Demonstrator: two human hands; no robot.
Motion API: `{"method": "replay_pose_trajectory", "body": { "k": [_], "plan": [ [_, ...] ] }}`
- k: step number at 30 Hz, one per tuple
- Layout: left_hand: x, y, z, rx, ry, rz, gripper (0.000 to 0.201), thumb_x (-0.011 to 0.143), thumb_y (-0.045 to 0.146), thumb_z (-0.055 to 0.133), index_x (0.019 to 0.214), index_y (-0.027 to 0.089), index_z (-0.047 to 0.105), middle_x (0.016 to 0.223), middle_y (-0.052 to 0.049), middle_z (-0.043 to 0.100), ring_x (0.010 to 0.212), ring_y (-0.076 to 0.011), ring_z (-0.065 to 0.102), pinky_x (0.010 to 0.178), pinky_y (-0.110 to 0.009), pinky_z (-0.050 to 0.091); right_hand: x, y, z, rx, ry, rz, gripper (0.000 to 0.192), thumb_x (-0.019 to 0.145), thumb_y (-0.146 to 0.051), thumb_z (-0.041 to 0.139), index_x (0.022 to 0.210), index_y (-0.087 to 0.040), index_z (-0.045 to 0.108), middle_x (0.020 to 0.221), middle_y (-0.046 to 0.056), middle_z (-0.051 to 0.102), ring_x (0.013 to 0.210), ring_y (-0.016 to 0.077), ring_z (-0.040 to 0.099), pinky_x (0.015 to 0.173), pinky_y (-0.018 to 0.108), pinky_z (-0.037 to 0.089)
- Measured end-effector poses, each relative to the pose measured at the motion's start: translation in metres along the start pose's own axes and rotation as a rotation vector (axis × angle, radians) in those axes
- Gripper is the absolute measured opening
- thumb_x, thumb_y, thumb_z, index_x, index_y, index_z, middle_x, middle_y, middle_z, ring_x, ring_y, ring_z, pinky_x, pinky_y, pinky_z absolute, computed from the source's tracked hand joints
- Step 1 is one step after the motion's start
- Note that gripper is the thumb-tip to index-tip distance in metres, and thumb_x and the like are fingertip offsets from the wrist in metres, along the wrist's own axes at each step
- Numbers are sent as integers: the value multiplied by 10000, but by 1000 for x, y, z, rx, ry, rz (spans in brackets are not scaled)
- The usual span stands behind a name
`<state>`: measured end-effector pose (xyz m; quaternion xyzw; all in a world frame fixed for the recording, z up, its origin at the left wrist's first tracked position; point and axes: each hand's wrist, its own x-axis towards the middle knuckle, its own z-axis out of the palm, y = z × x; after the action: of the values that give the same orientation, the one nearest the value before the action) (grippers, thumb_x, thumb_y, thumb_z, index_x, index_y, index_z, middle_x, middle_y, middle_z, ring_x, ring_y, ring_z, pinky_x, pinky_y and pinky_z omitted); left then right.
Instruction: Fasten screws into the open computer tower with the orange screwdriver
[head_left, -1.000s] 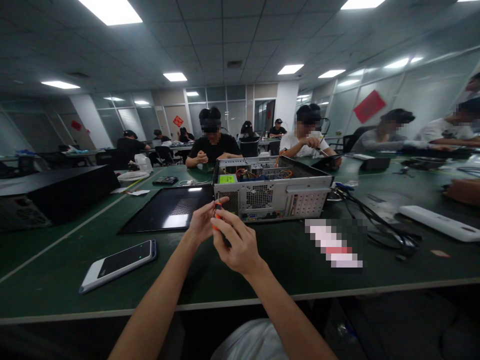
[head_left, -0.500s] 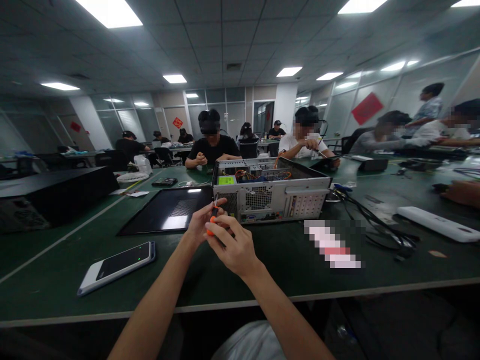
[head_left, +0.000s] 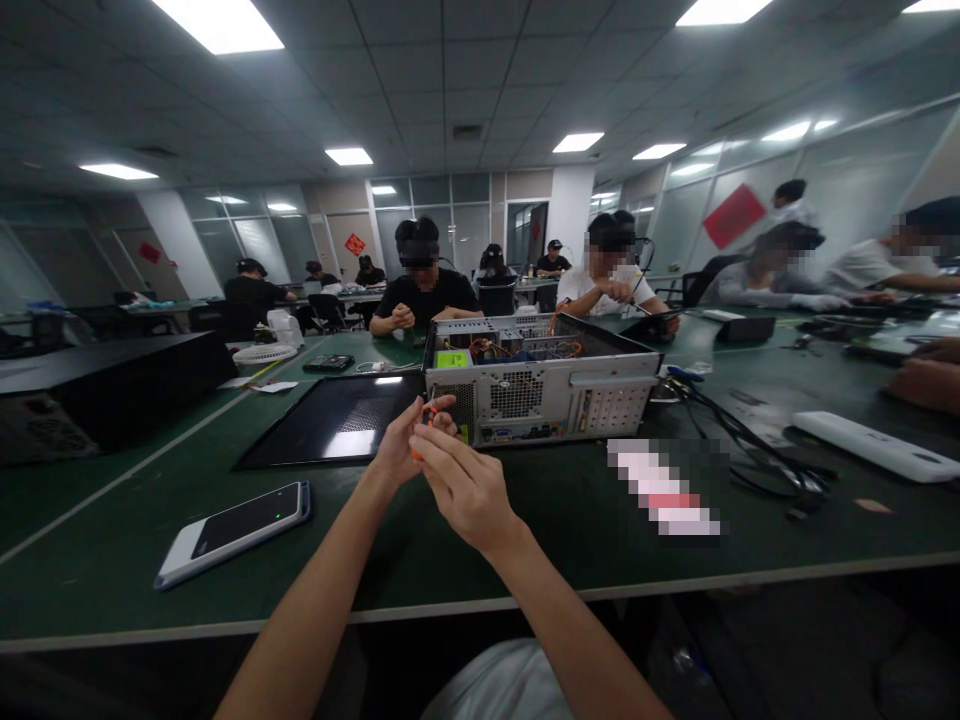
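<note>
We see both hands meeting at frame centre, above green table (head_left: 525, 540). Left hand (head_left: 401, 445) curled round small orange-handled screwdriver (head_left: 427, 418), fingers closed on it. Right hand (head_left: 465, 490) just in front, fingers bent, touching left hand; we cannot tell whether it grips tool. Open computer case (head_left: 544, 385) right behind hands. Black side panel (head_left: 337, 420) left of case. Phone (head_left: 236, 530) lower left. Cables (head_left: 750, 445) at right.
</note>
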<state>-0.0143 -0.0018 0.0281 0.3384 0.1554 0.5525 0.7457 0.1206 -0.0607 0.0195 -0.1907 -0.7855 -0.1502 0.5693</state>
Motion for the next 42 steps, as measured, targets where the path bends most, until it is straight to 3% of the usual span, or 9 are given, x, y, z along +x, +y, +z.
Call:
{"method": "replay_pose_trajectory", "body": {
  "k": [5,10,15,19,23,29,36,42],
  "plan": [
    [1,0,-2,-9,-41,-10,360,881,435,604,1032,117,679,679,-23,610,664,-167,624,706,-335,549,1,-2,-1,2,-92,9,359,968,-106,455,1285,-162,613,1325,111,623,1200,168,609,993,263,531],
    [2,1,-10,45,-57,-40,372,885,415,589,1111,129,663,696,-21,605,639,-162,633,602,-285,528,-2,0,-3,-30,-126,66,358,953,-120,463,1223,-253,658,1417,116,496,1243,226,551,915,330,570],
    [1,1,-10,88,-93,-22,340,857,360,632,1130,158,658,639,7,572,535,-143,571,498,-262,483,-3,0,-3,-11,-119,70,364,966,-131,430,1215,-250,668,1374,117,524,1209,226,558,923,351,561],
    [0,0,-2,48,-68,10,252,884,328,608,1046,147,675,600,18,543,543,-123,550,586,-266,513,-1,0,-5,-12,-113,31,380,967,-102,436,1255,-223,651,1337,98,600,1151,185,608,971,310,545],
    [0,0,1,6,-91,32,200,908,306,583,968,138,673,558,31,506,547,-112,528,672,-277,522,-1,0,-4,-33,-50,18,349,976,-111,458,1256,-197,648,1290,83,650,1131,155,644,976,251,538],
    [-2,3,0,-15,-119,4,244,872,376,607,850,136,642,619,-2,558,562,-121,561,562,-236,470,-2,1,0,-16,139,70,253,956,-170,554,1184,-178,662,1178,102,688,1092,167,665,948,260,552],
    [-5,4,5,23,-65,2,116,838,247,596,814,134,613,629,-1,570,558,-122,585,581,-237,500,-1,-3,-3,73,106,78,237,912,-162,558,1137,-158,631,1137,128,647,1045,189,657,836,267,573],
    [-5,3,6,105,-9,-60,105,849,248,591,827,146,599,638,-8,610,539,-139,617,518,-231,508,-1,-7,-9,170,117,229,208,881,-230,553,1083,-194,585,1153,112,579,911,182,633,713,292,556]
  ]
}}
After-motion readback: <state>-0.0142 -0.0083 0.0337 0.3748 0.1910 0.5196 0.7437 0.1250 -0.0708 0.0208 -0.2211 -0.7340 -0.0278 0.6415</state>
